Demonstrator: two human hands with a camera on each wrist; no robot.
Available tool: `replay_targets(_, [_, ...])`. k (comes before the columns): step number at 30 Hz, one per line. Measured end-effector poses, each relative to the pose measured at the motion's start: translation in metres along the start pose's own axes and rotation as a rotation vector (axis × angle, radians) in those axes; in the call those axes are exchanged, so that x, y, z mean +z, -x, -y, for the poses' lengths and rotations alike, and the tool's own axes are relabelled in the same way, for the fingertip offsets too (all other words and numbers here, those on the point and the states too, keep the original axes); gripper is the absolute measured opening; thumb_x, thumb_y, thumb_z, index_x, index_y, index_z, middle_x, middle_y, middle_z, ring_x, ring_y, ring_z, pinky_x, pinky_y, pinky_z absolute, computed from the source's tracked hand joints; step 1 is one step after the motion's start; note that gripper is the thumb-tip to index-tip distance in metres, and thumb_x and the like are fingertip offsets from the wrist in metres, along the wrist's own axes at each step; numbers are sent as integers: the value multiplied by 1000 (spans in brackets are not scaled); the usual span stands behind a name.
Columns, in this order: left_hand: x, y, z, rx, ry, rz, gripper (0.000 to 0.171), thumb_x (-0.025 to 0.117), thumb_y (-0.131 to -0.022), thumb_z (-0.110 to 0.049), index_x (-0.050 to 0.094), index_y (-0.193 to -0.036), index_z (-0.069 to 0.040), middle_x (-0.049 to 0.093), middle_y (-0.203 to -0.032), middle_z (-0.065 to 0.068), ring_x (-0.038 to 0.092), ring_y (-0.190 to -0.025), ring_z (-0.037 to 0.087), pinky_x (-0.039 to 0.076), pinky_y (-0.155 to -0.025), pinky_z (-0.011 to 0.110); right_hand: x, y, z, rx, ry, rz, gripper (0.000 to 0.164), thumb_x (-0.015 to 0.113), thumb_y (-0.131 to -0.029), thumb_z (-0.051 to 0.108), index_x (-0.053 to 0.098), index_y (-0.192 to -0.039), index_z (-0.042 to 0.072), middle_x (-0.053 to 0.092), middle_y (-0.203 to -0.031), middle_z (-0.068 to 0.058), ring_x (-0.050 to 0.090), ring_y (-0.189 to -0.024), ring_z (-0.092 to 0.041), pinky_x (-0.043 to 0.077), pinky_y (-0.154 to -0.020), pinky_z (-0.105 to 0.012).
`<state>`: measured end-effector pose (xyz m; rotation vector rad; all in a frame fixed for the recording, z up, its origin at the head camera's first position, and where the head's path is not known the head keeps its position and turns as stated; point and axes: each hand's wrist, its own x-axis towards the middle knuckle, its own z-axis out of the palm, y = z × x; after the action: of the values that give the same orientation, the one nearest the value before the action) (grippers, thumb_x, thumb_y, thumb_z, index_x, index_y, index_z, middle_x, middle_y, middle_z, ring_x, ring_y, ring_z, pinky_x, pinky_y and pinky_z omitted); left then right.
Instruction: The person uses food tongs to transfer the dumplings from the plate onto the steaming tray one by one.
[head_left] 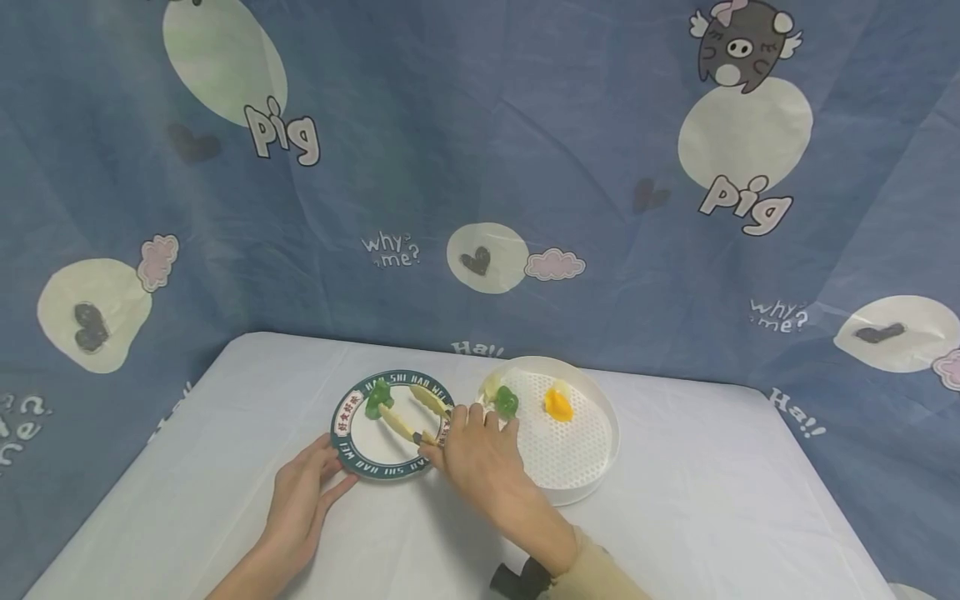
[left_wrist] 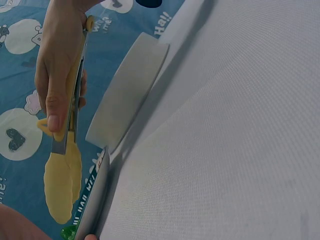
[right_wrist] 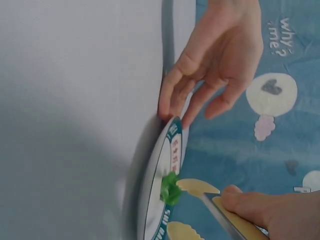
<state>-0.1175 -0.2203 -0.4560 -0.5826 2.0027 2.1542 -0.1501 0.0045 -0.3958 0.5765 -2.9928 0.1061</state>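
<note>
My right hand (head_left: 483, 458) grips a pair of tongs (left_wrist: 67, 145) with yellow scalloped tips and metal arms. The tips are spread apart over a white plate (head_left: 375, 442) with a dark green lettered rim. A crumpled, bright green food piece (right_wrist: 171, 188) lies on the plate, close by one tip of the tongs, with nothing between the tips. At the plate's left edge, my left hand (head_left: 300, 492) holds the rim, its fingers and thumb around the edge. Part of the plate's right side is hidden behind the tongs and right hand.
Right of the plate stands a round white tray (head_left: 609, 446) with a raised wall and dimpled bottom. It contains another green piece (head_left: 506, 402), a yellow-orange piece (head_left: 558, 403) and a pale piece (head_left: 491, 387). A white cloth covers the table (head_left: 697, 500); a blue patterned curtain (head_left: 600, 317) hangs behind.
</note>
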Motion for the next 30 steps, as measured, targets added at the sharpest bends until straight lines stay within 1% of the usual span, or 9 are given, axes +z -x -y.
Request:
replay_targets(4, [1, 0, -1, -3, 4, -1, 70, 32, -113, -20, 2, -171, 3, 6, -179, 29, 26, -165, 43, 56, -116, 29, 3, -3, 4, -2, 5, 6, 59, 59, -104, 62, 61, -109, 3, 63, -93, -11, 70, -93, -30, 59, -94, -57])
replay_targets(11, [2, 2, -2, -4, 2, -9, 70, 32, -113, -20, 1, -172, 2, 9, -178, 30, 28, -164, 43, 57, -115, 27, 7, -9, 12, -5, 4, 4, 64, 56, -105, 63, 62, -116, 1, 63, -94, -11, 69, -91, -29, 58, -87, -54])
replay_targets(16, [2, 3, -2, 0, -2, -13, 70, 32, -113, -20, 1, -172, 1, 12, -178, 30, 29, -164, 43, 60, -111, 22, 10, -14, 17, 1, -5, 11, 67, 56, -105, 64, 63, -119, -1, 65, -97, -12, 70, -95, -30, 60, -92, -55])
replay_targets(20, [2, 2, -2, 0, 0, -11, 70, 32, -113, -21, 1, -172, 1, 10, -178, 30, 29, -164, 42, 60, -111, 23, 13, -16, 21, -1, 12, 17, 69, 55, -105, 64, 64, -122, -2, 67, -100, -13, 70, -97, -30, 62, -95, -56])
replay_targets(22, [2, 2, -2, 0, 2, -9, 70, 32, -113, -21, 2, -172, 1, 9, -179, 29, 28, -164, 42, 60, -111, 22, 15, -17, 23, -6, 19, 17, 69, 55, -104, 64, 64, -124, -2, 67, -101, -13, 70, -97, -30, 62, -94, -55])
replay_targets(27, [2, 3, -1, 3, 7, -5, 69, 31, -114, -21, 1, -172, 1, 10, -178, 30, 29, -164, 42, 61, -110, 19, 21, -18, 27, -22, 37, -14, 65, 56, -104, 65, 64, -118, 1, 66, -98, -11, 68, -89, -28, 62, -87, -50])
replay_targets(30, [2, 2, -1, 8, 7, -2, 68, 31, -114, -21, 2, -172, 1, 12, -177, 30, 30, -163, 42, 61, -109, 19, 25, -20, 29, -17, 53, -29, 65, 57, -103, 66, 64, -117, 2, 66, -98, -11, 68, -88, -27, 61, -83, -47])
